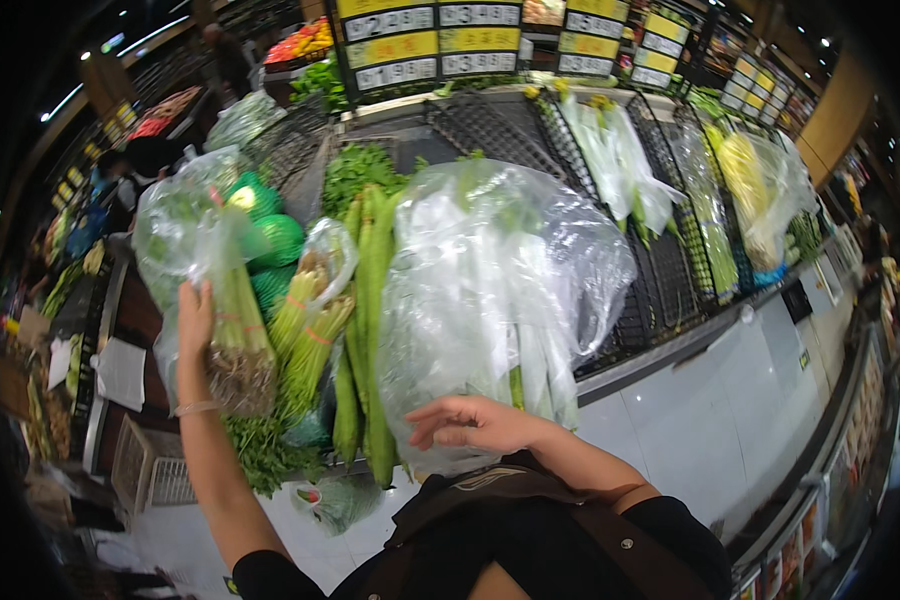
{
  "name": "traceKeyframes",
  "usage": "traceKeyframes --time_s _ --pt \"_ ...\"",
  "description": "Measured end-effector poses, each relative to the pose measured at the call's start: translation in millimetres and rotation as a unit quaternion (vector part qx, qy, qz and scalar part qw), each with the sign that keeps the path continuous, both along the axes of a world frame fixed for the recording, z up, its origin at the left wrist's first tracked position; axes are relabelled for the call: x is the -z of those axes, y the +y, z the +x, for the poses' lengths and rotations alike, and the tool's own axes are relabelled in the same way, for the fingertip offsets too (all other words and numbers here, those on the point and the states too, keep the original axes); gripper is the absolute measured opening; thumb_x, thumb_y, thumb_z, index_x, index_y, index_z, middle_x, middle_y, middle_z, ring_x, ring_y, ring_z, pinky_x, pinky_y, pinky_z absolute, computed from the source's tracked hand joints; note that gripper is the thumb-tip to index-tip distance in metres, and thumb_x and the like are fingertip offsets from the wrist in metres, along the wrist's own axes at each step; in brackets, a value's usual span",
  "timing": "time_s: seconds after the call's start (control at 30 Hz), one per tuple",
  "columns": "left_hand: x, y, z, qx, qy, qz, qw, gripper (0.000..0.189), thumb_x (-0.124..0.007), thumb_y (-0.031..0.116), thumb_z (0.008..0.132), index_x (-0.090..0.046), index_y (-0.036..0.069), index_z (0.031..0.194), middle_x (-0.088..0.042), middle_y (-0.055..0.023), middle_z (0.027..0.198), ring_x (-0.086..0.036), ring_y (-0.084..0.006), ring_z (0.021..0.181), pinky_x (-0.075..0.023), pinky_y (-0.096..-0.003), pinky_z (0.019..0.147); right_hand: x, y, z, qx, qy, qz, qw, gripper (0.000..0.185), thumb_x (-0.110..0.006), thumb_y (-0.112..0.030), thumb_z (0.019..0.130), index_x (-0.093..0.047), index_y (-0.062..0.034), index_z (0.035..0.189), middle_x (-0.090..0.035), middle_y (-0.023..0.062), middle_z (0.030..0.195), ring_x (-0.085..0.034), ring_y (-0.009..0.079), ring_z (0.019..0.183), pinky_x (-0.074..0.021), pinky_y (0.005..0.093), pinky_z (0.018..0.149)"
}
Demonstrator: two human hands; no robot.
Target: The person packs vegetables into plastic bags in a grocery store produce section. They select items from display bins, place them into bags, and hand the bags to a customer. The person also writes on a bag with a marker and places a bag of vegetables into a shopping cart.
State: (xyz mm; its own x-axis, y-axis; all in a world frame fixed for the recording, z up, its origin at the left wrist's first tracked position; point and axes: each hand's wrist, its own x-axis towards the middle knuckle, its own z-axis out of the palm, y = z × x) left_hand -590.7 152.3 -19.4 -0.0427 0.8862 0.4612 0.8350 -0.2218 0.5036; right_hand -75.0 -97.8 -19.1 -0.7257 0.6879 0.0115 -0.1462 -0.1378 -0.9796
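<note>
At the left, my left hand (196, 319) reaches up against a clear plastic bag (172, 225) of greens, beside a banded bunch of rooted stems (241, 360); whether its fingers grip the bag is unclear. My right hand (469, 424) is bent, fingers apart, over the lower edge of a large clear plastic bag (457, 300) with long green vegetables in it. Between the hands lie bunches of thin stems with orange bands (315, 352), green net bags (274, 240) and long green gourds or pods (375, 322). Leafy herbs (266, 450) hang at the display's front edge.
Black plastic crates (495, 135) line the display, some with wrapped vegetables (615, 157). A bagged yellow-green cabbage (746, 172) lies right. Price boards (435, 45) stand behind. A light basket (139, 465) and a bag of produce (337, 502) are low left. A person (229, 60) stands far back.
</note>
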Motion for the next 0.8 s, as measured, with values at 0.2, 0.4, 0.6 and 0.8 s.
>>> traceKeyframes --time_s 0.2,0.4,0.6,0.8 --pt "-22.1 20.1 -0.4 -0.069 -0.057 -0.15 0.985 0.065 -0.064 0.053 0.092 -0.064 -0.006 0.118 -0.068 -0.0279 0.109 -0.067 -0.0381 0.103 -0.0516 -0.0495 0.087 40.4 -8.9 72.0 0.231 -0.042 -0.081 0.969 0.032 -0.055 -0.024 0.105 -0.058 -0.0024 0.129 -0.07 0.0124 0.112 -0.067 0.0201 0.103 -0.052 0.0342 0.092" --pt "-59.9 -2.9 48.6 -0.333 0.096 -0.204 0.915 0.102 -0.061 0.074 0.081 -0.04 -0.001 0.147 -0.042 -0.0234 0.151 -0.041 -0.0391 0.14 -0.0291 -0.067 0.109 45.2 -32.1 114.1 0.327 -0.05 -0.116 0.936 0.027 -0.057 -0.018 0.102 -0.062 0.0017 0.121 -0.071 0.015 0.103 -0.069 0.0225 0.093 -0.0529 0.0356 0.09" --pt "-93.6 -38.4 93.2 -0.385 0.1 -0.023 0.917 0.099 -0.057 0.061 0.09 -0.017 0.002 0.158 -0.019 -0.0181 0.165 -0.019 -0.0371 0.152 -0.0157 -0.0723 0.114 64.2 -46.3 131.2 0.374 -0.033 -0.138 0.916 0.025 -0.056 -0.019 0.103 -0.061 0.0015 0.117 -0.071 0.0126 0.096 -0.068 0.0196 0.082 -0.0532 0.0319 0.081" --pt "-106.1 -118.0 223.1 -0.01 0.015 0.171 0.985 0.052 -0.072 0.021 0.088 -0.054 0.001 0.132 -0.061 -0.0211 0.125 -0.058 -0.0378 0.115 -0.0478 -0.047 0.096 78.3 -25.5 120.4 0.283 -0.136 -0.103 0.944 0.031 -0.059 -0.022 0.102 -0.06 0.0 0.125 -0.062 0.0032 0.075 -0.053 0.0089 0.063 -0.0399 0.0236 0.058"
